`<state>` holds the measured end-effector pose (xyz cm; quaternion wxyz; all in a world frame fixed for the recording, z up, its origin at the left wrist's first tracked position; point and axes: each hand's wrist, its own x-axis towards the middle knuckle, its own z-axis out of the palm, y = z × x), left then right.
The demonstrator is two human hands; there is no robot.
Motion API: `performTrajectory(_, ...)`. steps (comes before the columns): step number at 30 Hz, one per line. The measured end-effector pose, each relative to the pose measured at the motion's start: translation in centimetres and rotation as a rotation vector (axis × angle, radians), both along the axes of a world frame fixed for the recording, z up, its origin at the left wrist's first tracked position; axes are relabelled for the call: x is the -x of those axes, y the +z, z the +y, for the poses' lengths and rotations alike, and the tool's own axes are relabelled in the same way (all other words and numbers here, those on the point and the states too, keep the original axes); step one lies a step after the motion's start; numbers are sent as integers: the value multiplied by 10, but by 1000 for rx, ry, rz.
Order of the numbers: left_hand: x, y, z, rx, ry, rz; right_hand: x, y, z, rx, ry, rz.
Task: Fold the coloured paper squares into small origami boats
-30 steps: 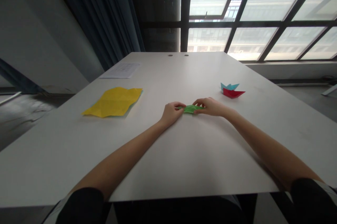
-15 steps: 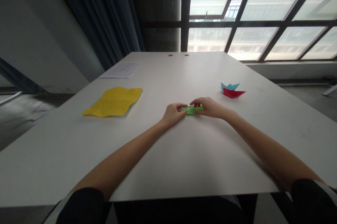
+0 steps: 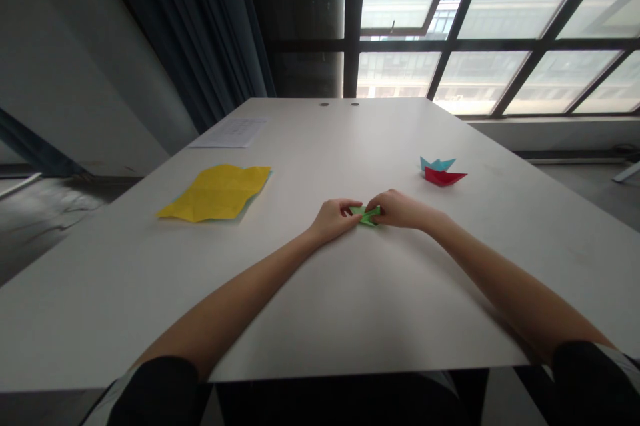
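A small folded piece of green paper (image 3: 369, 215) is between my two hands, just over the middle of the white table. My left hand (image 3: 334, 218) is closed on its left end, thumb in front and fingers behind. The fingers of my right hand (image 3: 395, 209) pinch its right end. Parts of the paper are hidden by my fingers. Beyond my right hand sit a red paper boat (image 3: 444, 177) and, just behind it, a blue paper boat (image 3: 437, 164).
On the left of the white table (image 3: 320, 319) lies a creased yellow sheet (image 3: 215, 193), with a pale bluish sheet showing beneath its edge. Farther back is a printed white sheet (image 3: 229, 133). A blue curtain (image 3: 200, 26) and large windows stand beyond the table.
My hands have come closer together and slightly nearer to me. The green paper now shows a narrower, more tilted shape between them. The boats and sheets stay where they were.
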<state>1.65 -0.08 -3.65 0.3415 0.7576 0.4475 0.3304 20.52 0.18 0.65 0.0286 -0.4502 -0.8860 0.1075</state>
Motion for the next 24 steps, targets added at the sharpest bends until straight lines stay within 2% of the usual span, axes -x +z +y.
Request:
performTrajectory(9,1,-3,1,-9,-52,-29,9,4,-7,-61,17,-137)
performTrajectory(17,-1,-2,0,-37,-95,20,7,2,-3,-37,30,-125)
performTrajectory(24,-2,-2,-1,-49,-99,28,10,4,-7,-122,54,-203)
